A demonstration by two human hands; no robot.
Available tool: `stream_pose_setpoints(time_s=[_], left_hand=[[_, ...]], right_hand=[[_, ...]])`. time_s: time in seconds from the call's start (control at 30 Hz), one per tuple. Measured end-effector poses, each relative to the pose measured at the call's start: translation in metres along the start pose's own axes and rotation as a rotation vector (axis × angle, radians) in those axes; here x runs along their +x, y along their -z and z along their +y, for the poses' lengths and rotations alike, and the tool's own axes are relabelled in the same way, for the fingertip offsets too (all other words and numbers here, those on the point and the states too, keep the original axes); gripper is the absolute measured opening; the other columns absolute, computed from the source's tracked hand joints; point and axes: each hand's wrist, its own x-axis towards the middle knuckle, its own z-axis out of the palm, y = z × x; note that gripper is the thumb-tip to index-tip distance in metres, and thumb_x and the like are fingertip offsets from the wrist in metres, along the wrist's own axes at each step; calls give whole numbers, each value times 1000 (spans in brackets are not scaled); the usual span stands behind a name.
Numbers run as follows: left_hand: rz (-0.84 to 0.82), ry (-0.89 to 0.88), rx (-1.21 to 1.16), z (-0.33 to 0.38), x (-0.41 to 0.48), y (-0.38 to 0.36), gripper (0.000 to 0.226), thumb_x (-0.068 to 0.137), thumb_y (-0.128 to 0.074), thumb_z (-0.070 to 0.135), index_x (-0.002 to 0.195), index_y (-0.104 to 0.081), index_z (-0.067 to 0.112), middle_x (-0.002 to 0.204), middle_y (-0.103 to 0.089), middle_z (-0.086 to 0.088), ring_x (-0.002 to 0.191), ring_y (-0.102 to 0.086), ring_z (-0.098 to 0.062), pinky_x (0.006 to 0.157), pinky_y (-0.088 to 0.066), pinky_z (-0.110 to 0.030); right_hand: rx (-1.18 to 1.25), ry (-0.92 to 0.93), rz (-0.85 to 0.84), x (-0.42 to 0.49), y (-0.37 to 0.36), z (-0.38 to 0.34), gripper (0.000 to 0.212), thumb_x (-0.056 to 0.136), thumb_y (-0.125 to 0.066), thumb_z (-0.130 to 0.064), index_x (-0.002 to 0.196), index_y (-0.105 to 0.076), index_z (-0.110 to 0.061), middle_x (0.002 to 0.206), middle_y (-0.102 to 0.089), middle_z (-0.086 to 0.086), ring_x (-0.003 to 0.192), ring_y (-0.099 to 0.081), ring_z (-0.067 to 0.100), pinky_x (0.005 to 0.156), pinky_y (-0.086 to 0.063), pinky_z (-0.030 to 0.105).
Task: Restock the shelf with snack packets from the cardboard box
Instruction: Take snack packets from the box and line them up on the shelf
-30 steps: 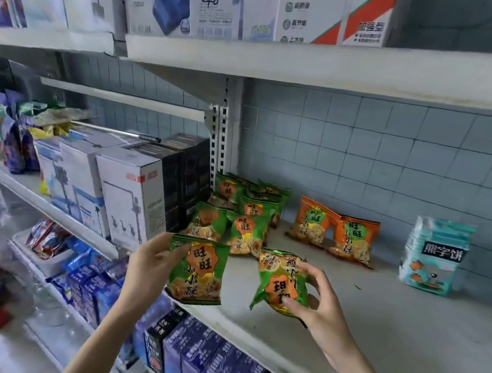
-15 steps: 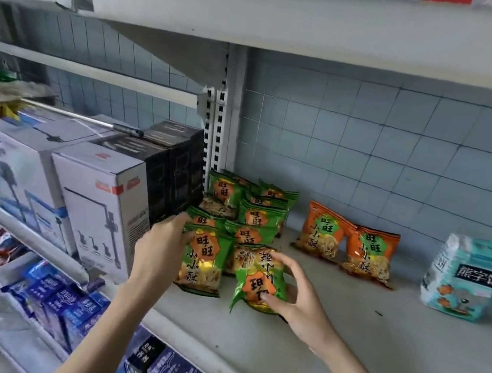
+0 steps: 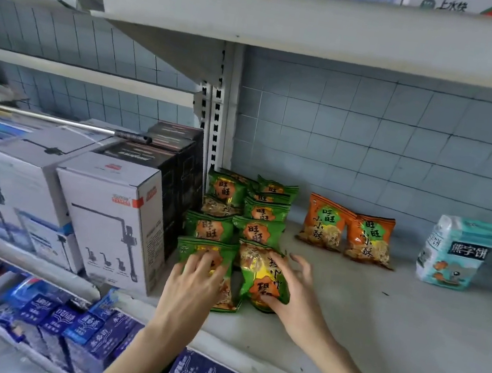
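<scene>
A second ago both green packets hung in the air before the shelf's front edge; now both are down on the shelf [image 3: 378, 322], at the near end of the green rows, and the view has drawn closer.

The left hand [image 3: 196, 282] rests on the left green packet [image 3: 204, 249], fingers laid nearly straight across its face and pressing it flat, not wrapped around it. Just beside it, the right green packet [image 3: 262, 273] lies tilted, its print turned sideways. The right hand [image 3: 294, 295] touches it with fingers spread wide along the top and right side and the thumb against its near end; the grip looks loosened.

Counted from the left: several white boxes [image 3: 110, 212] and black boxes [image 3: 173, 148] stand on the neighbouring shelf. Then come the green packets: two under the hands and at least six more [image 3: 258, 230] overlapping behind them, too layered for a sure count. Two orange packets [image 3: 325, 222] lean near the tiled wall, and one pale blue packet [image 3: 454, 254] stands well apart on the right.
</scene>
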Motion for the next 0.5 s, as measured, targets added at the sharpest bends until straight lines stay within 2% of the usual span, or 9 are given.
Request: stream_pose_setpoints(time_s=[0.03, 0.1, 0.17, 0.27, 0.4, 0.5], left_hand=[[-20, 3, 4, -3, -2, -1, 51, 59, -90, 23, 106, -69, 14, 112, -65, -8, 96, -65, -28, 70, -56, -40], [-47, 15, 8, -10, -3, -7, 57, 79, -73, 11, 131, -50, 18, 138, -45, -7, 121, -48, -28, 91, -47, -40], [-64, 18, 10, -17, -3, -12, 66, 86, -59, 1, 142, -32, 21, 149, -28, -5, 132, -33, -27, 102, -38, -39], [-101, 16, -25, -20, 0, -8, 72, 81, -60, -5, 141, -29, 21, 149, -23, -6, 134, -28, -28, 99, -42, -38], [-142, -6, -88, -24, 7, -3, 77, 77, -55, -12, 142, -25, 18, 149, -15, -8, 135, -21, -29, 86, -52, -36], [-151, -44, -101, -28, 10, -1, 77, 79, -54, -12, 144, -22, 17, 150, -16, -8, 135, -22, -29, 84, -52, -35]], right_hand=[[-1, -7, -7, -1, -1, -1, 74, 78, -77, -16, 140, -41, -32, 141, -25, -3, 112, -40, 6, 101, -40, 22], [-11, -23, -20, -4, -5, -5, 75, 79, -76, -16, 142, -39, -32, 140, -26, -2, 112, -40, 7, 102, -40, 22], [-20, -35, -22, -6, -9, -11, 75, 79, -76, -15, 142, -40, -32, 139, -28, -2, 113, -39, 6, 102, -39, 21], [-36, -45, 13, -5, -16, -23, 74, 79, -75, -13, 142, -41, -31, 140, -29, -1, 117, -40, 10, 102, -39, 22], [-110, -82, 85, -3, -22, -38, 73, 80, -75, -14, 142, -39, -27, 143, -27, 3, 126, -43, 19, 100, -46, 33], [-207, -114, 121, -4, -26, -46, 73, 82, -73, -16, 144, -35, -26, 147, -23, 4, 129, -41, 22, 98, -47, 34]])
